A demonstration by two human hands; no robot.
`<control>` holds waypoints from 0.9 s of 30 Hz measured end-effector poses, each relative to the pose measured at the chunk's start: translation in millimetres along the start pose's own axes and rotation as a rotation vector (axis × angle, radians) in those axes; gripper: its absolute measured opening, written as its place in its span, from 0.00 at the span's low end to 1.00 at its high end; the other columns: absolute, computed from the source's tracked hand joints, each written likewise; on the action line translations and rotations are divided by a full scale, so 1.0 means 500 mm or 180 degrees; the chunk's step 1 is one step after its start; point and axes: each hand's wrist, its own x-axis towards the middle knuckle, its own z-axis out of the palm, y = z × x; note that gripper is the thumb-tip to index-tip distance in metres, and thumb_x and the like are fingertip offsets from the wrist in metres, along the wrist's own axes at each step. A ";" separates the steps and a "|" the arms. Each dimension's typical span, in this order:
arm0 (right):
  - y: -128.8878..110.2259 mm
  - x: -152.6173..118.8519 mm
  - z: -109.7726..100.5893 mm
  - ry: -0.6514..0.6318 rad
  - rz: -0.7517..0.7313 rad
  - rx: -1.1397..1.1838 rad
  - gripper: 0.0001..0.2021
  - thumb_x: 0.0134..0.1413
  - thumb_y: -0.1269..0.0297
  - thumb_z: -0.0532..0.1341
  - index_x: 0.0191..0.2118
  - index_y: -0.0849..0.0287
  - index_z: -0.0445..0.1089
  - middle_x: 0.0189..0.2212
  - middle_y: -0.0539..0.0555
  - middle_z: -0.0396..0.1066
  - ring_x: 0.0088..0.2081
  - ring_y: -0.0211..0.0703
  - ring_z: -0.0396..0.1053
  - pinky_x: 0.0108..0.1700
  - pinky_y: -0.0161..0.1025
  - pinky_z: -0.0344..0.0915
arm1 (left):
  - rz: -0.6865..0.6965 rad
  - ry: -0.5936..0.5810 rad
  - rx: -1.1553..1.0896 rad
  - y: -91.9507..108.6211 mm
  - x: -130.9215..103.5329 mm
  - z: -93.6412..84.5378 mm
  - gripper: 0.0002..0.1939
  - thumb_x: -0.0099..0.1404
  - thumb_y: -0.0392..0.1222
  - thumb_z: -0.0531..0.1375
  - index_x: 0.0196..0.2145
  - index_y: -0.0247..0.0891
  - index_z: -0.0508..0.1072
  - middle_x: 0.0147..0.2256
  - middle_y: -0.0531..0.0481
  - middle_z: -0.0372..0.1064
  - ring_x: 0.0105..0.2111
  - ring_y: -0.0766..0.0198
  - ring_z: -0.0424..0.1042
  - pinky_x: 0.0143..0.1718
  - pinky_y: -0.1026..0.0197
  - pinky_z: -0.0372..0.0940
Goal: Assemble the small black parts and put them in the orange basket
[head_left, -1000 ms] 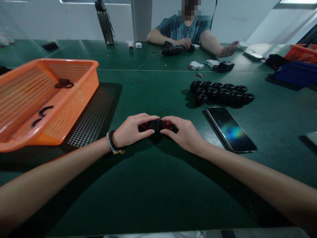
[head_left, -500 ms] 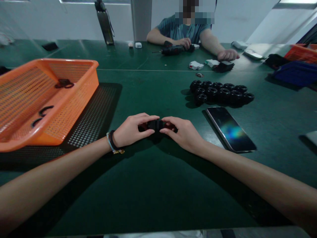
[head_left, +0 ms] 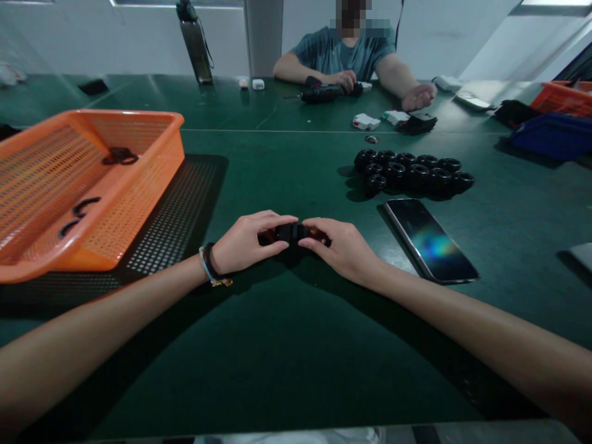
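Observation:
A small black ribbed part (head_left: 291, 232) sits between my two hands at the middle of the green table (head_left: 277, 345). My left hand (head_left: 247, 242) grips its left end between thumb and fingers. On the right end, my right hand (head_left: 340, 246) pinches it the same way. The fingertips cover much of the part, so its exact kind cannot be made out. Several shiny black round parts with holes in their tops (head_left: 416, 176) stand in a cluster beyond my right hand. A phone (head_left: 430, 240) lies to the right of that hand.
An orange perforated basket (head_left: 152, 179) with a few black rings (head_left: 121, 155) stands at left. Across the table a person (head_left: 345, 58) rests a hand by a power drill (head_left: 321, 92). A bottle (head_left: 197, 49) stands at the back; a blue bin (head_left: 552, 137) is at far right.
My hands and the black part stay in the same place. The person across the table has drawn the outstretched hand slightly back to the left.

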 end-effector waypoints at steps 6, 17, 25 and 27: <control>0.000 -0.003 0.000 0.0174 -0.0136 0.0204 0.13 0.51 0.67 0.63 0.44 0.62 0.69 0.38 0.56 0.74 0.36 0.43 0.71 0.38 0.41 0.69 | -0.0033 -0.0027 -0.0077 0.002 0.001 0.000 0.19 0.61 0.39 0.58 0.50 0.34 0.70 0.43 0.45 0.70 0.37 0.65 0.71 0.37 0.65 0.68; 0.006 -0.006 0.006 0.0286 -0.0202 0.0296 0.13 0.47 0.74 0.64 0.41 0.60 0.69 0.33 0.52 0.74 0.34 0.41 0.72 0.38 0.40 0.70 | -0.0024 0.0021 -0.0007 -0.002 -0.002 0.001 0.18 0.60 0.40 0.58 0.49 0.35 0.71 0.42 0.46 0.70 0.36 0.65 0.71 0.36 0.65 0.67; 0.008 -0.005 0.008 0.0282 -0.0187 0.0276 0.13 0.48 0.73 0.64 0.42 0.61 0.70 0.35 0.54 0.75 0.35 0.42 0.73 0.38 0.40 0.71 | -0.0001 0.0009 0.0043 -0.001 0.000 0.000 0.19 0.61 0.40 0.58 0.50 0.34 0.70 0.42 0.45 0.70 0.37 0.65 0.71 0.37 0.65 0.67; 0.008 -0.006 0.008 0.0256 -0.0168 0.0270 0.13 0.48 0.73 0.64 0.42 0.62 0.70 0.35 0.54 0.75 0.34 0.42 0.72 0.38 0.40 0.71 | -0.0021 0.0013 0.0043 -0.001 0.000 0.000 0.19 0.61 0.40 0.58 0.50 0.35 0.70 0.42 0.46 0.71 0.37 0.65 0.71 0.36 0.65 0.67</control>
